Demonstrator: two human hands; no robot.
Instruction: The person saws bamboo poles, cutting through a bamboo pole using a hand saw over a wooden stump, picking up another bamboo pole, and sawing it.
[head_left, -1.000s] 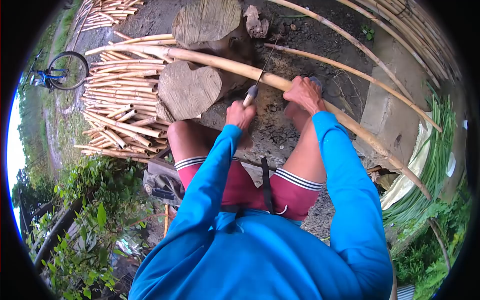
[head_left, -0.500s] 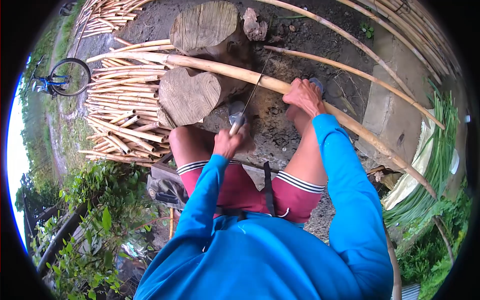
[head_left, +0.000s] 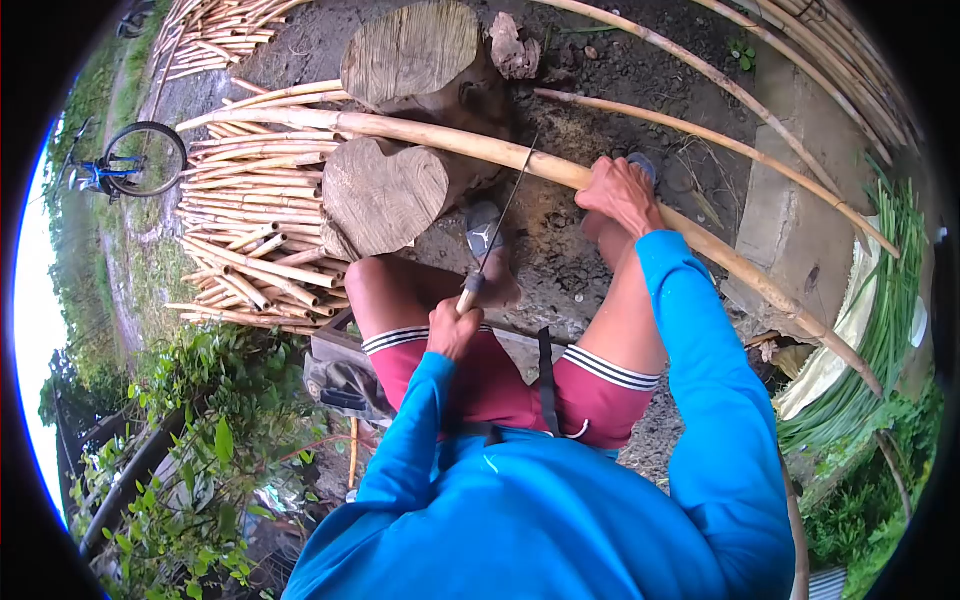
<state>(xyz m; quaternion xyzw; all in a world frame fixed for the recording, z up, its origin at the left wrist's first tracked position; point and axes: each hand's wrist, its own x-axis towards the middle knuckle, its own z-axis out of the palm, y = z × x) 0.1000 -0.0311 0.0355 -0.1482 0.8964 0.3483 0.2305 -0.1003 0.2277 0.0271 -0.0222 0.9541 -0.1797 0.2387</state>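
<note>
My left hand [head_left: 454, 332] is closed around the pale handle of a thin-bladed hand saw [head_left: 506, 205], low beside my left knee. From there the narrow blade slants up and its far end crosses a long bamboo pole [head_left: 440, 132]. My right hand [head_left: 620, 195] grips the same pole from above, a short way to the right of the blade. The pole runs over a heart-shaped log stump [head_left: 383, 195] on the left and slopes down past my right thigh. Any cut under the blade is too small to make out.
A second stump [head_left: 410, 52] stands behind the first. Cut bamboo pieces [head_left: 250, 185] are piled to the left, near a blue bicycle [head_left: 125, 165]. More long poles [head_left: 720, 140] lie at the right, by a concrete ledge [head_left: 790, 195] and long green stalks [head_left: 895, 290].
My left hand has drawn the saw back toward my body, so less blade reaches past the pole. My right hand keeps its hold on the pole.
</note>
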